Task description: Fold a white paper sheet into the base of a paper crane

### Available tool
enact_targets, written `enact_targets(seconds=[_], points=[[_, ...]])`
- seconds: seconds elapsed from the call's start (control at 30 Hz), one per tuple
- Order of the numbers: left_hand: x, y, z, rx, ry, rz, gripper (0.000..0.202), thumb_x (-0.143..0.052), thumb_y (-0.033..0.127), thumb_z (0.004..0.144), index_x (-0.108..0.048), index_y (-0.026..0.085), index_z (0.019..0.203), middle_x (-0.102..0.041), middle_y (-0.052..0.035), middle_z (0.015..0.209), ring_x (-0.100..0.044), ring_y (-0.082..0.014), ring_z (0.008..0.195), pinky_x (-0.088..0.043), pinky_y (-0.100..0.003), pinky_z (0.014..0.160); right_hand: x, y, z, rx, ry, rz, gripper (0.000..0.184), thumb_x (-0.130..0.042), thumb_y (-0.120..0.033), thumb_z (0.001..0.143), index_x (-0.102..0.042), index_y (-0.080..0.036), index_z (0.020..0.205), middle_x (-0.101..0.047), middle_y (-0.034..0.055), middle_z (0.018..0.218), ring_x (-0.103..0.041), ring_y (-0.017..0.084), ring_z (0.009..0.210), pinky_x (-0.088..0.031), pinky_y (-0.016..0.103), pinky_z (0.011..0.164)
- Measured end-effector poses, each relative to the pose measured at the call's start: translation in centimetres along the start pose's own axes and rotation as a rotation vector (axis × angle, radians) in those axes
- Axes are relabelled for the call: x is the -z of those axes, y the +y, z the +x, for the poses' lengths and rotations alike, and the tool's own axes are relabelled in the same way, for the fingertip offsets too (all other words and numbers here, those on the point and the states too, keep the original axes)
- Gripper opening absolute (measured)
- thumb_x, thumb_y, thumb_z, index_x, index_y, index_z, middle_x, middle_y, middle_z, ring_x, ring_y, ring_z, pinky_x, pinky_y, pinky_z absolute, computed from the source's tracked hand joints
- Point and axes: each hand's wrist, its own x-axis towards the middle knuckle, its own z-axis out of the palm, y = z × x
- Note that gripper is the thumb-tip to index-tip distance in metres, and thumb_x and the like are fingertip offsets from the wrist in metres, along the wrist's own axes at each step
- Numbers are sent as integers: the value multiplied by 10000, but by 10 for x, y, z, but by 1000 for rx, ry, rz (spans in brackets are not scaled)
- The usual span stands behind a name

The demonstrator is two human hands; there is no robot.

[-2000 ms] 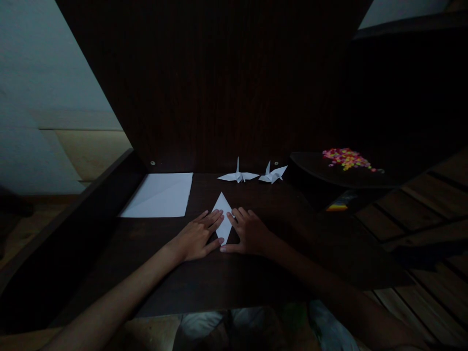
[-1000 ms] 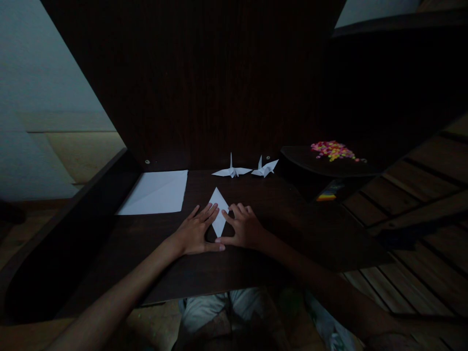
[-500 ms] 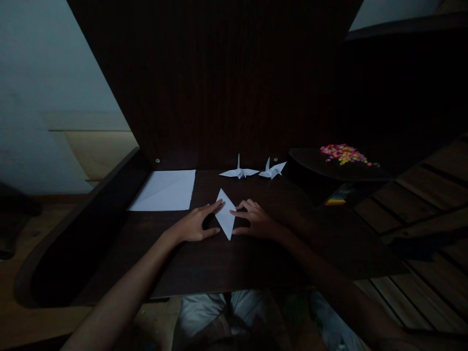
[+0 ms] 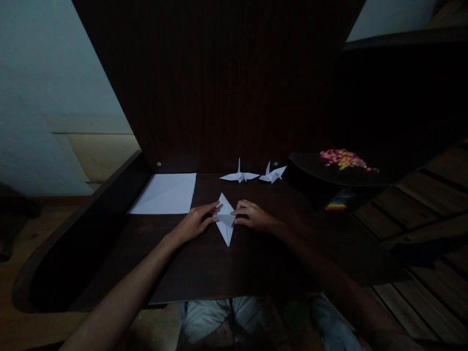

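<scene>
A white sheet of paper folded into a diamond (image 4: pixel 226 222) lies on the dark desk, its long points toward and away from me. Its near half shows a centre slit, and a flap edge crosses the middle. My left hand (image 4: pixel 199 219) grips the left corner between thumb and fingers. At the right corner, my right hand (image 4: pixel 254 215) pinches the paper with thumb and forefinger. Behind it stand two finished paper cranes, one in the middle (image 4: pixel 240 176) and one to its right (image 4: pixel 272 174), both white with wings spread.
A stack of white paper (image 4: pixel 166 194) rests at the desk's back left. The desk's raised side panel (image 4: pixel 84 234) bounds the left. On a rounded shelf (image 4: pixel 310 163) to the right sits a pile of small colourful pieces (image 4: pixel 343 159). A tall dark panel (image 4: pixel 219 87) closes the back.
The diamond's upper layer has shifted, so a flap edge and centre slit now show. My fingers have moved from lying flat along its edges to pinching its side corners.
</scene>
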Motion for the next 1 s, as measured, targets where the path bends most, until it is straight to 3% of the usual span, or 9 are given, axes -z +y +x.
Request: enact_targets(seconds=[0.2,0.27,0.33,0.47,0.67,0.83,1.0], points=[[-6,0,3,28,112,94,435,-531,275,921,-506,166,1342,-673,-103,1168,-672,-219,965,-530,-386,908,-10,6,11,-88,143,81,145,-599,-229,894,-706,-170,816,-621,35,770,-579,155,749,-453,275,704],[-8,0,3,52,128,116,486,-541,232,902,-456,168,1377,-662,-106,1160,-669,-207,915,-538,-379,882,-16,6,13,-186,203,138,57,-646,-202,845,-689,-165,842,-612,12,724,-557,133,663,-440,256,645],[-10,0,4,89,148,138,537,-556,193,877,-417,179,1395,-653,-102,1146,-663,-196,879,-541,-374,865,-23,5,15,-262,249,166,92,-675,-174,805,-671,-166,897,-591,-15,683,-521,116,600,-420,242,597],[-12,0,4,183,170,133,491,-570,194,868,-436,188,1340,-659,-82,1096,-662,-194,882,-538,-365,857,-31,1,18,-273,297,85,36,-658,-153,802,-639,-172,779,-561,-17,669,-495,120,614,-393,251,602],[-12,-2,5,260,193,104,422,-538,214,898,-439,193,1307,-676,-42,960,-659,-204,919,-517,-384,890,-35,-4,20,-350,357,13,164,-650,-202,822,-574,-188,677,-539,-9,653,-520,147,661,-393,276,632],[-12,-2,4,246,240,145,492,-585,164,854,-419,201,1315,-648,-51,1023,-628,-197,901,-513,-391,878,-37,-7,17,-326,407,-23,115,-686,-205,801,-616,-196,892,-582,19,796,-559,189,779,-452,321,720],[-11,-2,4,62,204,328,204,-547,154,882,-653,208,1047,-590,-83,1185,-535,-248,1071,-462,-451,948,-36,-8,14,-183,451,-103,197,-660,-176,823,-658,-206,1018,-608,94,1057,-547,250,983,-481,398,861]])
